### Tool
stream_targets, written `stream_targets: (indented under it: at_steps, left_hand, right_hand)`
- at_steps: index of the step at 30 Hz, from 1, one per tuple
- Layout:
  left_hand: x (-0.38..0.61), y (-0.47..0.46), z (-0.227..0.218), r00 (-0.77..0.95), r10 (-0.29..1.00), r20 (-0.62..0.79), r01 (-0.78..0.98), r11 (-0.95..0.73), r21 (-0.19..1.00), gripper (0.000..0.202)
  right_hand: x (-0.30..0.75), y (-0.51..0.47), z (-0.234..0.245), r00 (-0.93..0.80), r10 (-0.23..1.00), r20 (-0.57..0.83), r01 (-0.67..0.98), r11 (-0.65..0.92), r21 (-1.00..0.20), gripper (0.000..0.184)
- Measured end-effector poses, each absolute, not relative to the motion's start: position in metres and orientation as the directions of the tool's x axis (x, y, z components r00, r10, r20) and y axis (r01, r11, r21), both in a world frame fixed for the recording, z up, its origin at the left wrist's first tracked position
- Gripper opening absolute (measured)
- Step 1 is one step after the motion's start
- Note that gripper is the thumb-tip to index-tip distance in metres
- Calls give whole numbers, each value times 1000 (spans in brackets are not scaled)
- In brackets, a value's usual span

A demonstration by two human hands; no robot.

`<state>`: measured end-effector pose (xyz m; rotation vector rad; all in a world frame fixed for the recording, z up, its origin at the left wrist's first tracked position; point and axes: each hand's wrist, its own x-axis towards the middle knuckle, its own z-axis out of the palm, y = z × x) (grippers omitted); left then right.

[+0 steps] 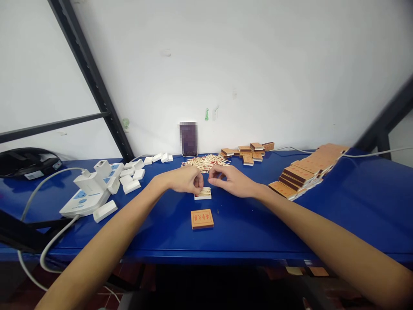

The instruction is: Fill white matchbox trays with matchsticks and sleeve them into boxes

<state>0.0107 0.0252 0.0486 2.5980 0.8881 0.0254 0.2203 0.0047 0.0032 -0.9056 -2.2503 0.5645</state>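
Observation:
A white matchbox tray (203, 197) with matches in it sits on the blue table at the middle. Over its upper left part is my left hand (189, 178), its fingers closed and pointing down at the matches; what they pinch is hidden. My right hand (227, 178) hovers just right of the tray, with thumb and fingertips drawn together; anything between them is too small to make out. Behind both hands spreads a pile of loose matches (208, 161). Nearer to me lies an orange matchbox sleeve (201, 218) with printed characters.
White empty trays (131, 186) lie scattered at the left, beside a power strip (85, 204) with plugs and cables. Orange matchboxes (248, 153) are heaped at the back; stacked rows (298, 173) stand at the right. A dark-screened device (189, 138) leans on the wall.

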Motion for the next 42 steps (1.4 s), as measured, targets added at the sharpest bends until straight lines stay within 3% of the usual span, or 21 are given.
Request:
stream_targets:
  at_steps: [6,11,15,26,33,38,42]
  left_hand:
    - [-19,25,41,750,651,118,551,-713,434,18]
    - [-31,26,26,727,685,53,551,-627,551,24]
    - [-27,24,21,735,677,22,544,-609,577,25]
    - [-19,19,13,737,674,55,544,-639,544,23]
    - [-21,17,14,697,675,240,540,-715,444,23]
    - [-22,15,15,774,612,162,550,-776,308,32]
    - [-22,14,13,776,615,140,558,-774,300,30]
  right_hand:
    - [217,7,-4,-642,699,314,456,678,-576,13]
    - [216,9,-8,-634,726,266,486,642,-593,15]
    - [214,12,-12,-603,758,249,484,595,-642,16]
    - [208,12,-16,-503,838,209,477,472,-741,18]
    - [207,10,-14,-510,837,200,481,471,-739,16]
    - [202,6,-16,-491,844,215,514,480,-711,14]
    - [200,3,-15,-471,845,255,534,502,-680,18]
